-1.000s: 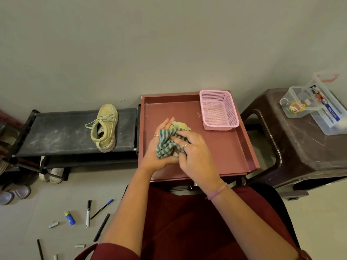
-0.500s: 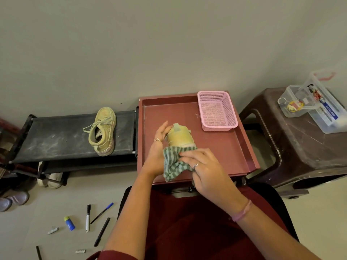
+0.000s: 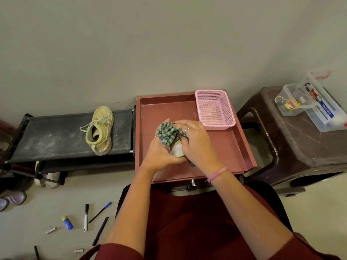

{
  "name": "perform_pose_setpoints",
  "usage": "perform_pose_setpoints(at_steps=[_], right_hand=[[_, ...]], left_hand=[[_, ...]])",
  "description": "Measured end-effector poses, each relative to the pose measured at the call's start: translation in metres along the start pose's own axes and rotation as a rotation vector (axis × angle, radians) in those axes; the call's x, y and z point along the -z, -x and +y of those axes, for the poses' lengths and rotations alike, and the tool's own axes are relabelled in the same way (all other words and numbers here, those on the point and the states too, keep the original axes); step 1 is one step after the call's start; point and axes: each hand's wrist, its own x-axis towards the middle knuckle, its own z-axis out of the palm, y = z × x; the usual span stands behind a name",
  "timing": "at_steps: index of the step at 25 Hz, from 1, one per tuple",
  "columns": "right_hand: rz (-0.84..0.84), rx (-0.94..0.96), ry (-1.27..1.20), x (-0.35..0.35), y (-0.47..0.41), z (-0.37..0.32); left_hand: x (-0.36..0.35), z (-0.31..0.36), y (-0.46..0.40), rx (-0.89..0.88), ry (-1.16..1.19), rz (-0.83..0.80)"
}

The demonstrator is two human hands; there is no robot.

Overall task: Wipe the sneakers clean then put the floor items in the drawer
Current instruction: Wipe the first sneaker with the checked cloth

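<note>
head view | since half a second earlier, striped cloth (image 3: pixel 167 132) had moved from sneaker's near end to its far end | left hand (image 3: pixel 161 154) gripped pale sneaker (image 3: pixel 177 150) over red tray-top counter (image 3: pixel 216 147) | right hand (image 3: pixel 195 141) clenched soft crumpled cloth on it | second canvas sneaker (image 3: pixel 100 130) lay on black shelf (image 3: pixel 52 136) | pens (image 3: pixel 99 212) on floor.

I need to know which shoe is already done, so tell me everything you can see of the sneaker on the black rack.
The sneaker is pale yellow-beige with a thick, lighter sole and loose laces trailing to its left. It lies alone, tipped on its side, opening facing left, toe toward the wall, on the dusty top shelf of the black rack. Neither hand touches it. Smudges mark the upper.
</note>
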Motion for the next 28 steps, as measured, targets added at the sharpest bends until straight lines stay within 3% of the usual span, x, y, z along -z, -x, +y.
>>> perform_pose_setpoints(at_steps=[4,6,14,18,23,25,28], right_hand=[[-0.021,0.165,-0.001,0.011,0.043,0.000],[0.010,0.187,-0.053,0.011,0.057,0.002],[0.075,-0.111,-0.265,-0.007,-0.011,0.006],[0.048,-0.106,-0.226,-0.004,0.005,-0.006],[0.078,0.118,-0.126,-0.010,0.064,-0.013],[0.109,0.095,-0.131,-0.014,0.049,-0.014],[0.106,-0.097,-0.197,-0.017,0.015,-0.014]], left_hand=[[0.011,-0.004,-0.002,0.019,0.034,-0.081],[0.016,-0.002,-0.001,0.066,0.061,-0.042],[0.018,-0.007,0.005,0.060,-0.044,0.031],[0.024,-0.008,0.004,0.063,-0.013,0.006],[0.028,0.001,0.001,0.144,0.205,0.036],[0.032,-0.003,0.000,0.106,0.154,0.026],[0.031,-0.013,0.010,0.055,0.026,0.033]])
